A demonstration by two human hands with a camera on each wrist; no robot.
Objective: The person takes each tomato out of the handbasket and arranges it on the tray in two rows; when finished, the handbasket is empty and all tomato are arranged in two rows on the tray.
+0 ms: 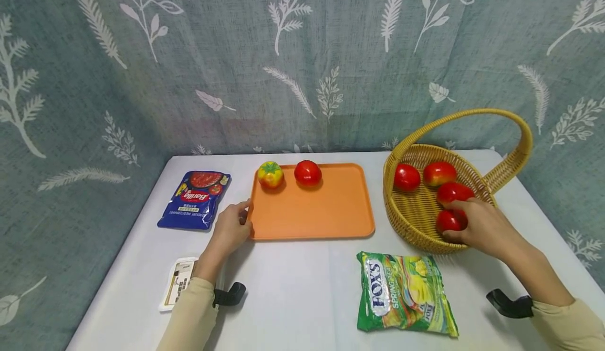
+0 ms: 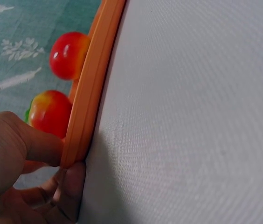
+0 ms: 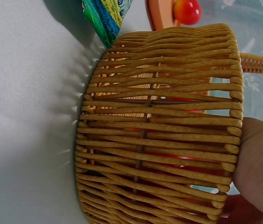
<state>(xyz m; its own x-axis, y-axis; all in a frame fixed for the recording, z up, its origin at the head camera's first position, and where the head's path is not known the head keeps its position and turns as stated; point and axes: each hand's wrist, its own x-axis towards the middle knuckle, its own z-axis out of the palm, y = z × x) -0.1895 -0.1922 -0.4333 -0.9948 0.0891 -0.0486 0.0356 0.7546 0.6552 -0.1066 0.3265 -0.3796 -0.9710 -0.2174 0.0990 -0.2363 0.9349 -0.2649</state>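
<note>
My left hand (image 1: 230,227) pinches the left rim of a flat orange tray (image 1: 312,212), with the thumb pressed on the edge in the left wrist view. On the tray's far side lie a yellow-red fruit with a green leafy top (image 1: 271,175) and a red round fruit (image 1: 308,173). My right hand (image 1: 484,227) reaches over the rim of a wicker basket (image 1: 411,225), its fingers around a red fruit (image 1: 449,222) inside. Three more red fruits (image 1: 407,177) lie in the basket. The right wrist view has the fingertips hidden behind the basket wall (image 3: 169,130).
A green Fox's candy bag (image 1: 404,293) lies in front of the basket. A blue Barilla pouch (image 1: 194,200) is left of the tray. Partly behind the left forearm lies a white packet (image 1: 177,282). The basket's tall handle (image 1: 472,113) arches at the back right.
</note>
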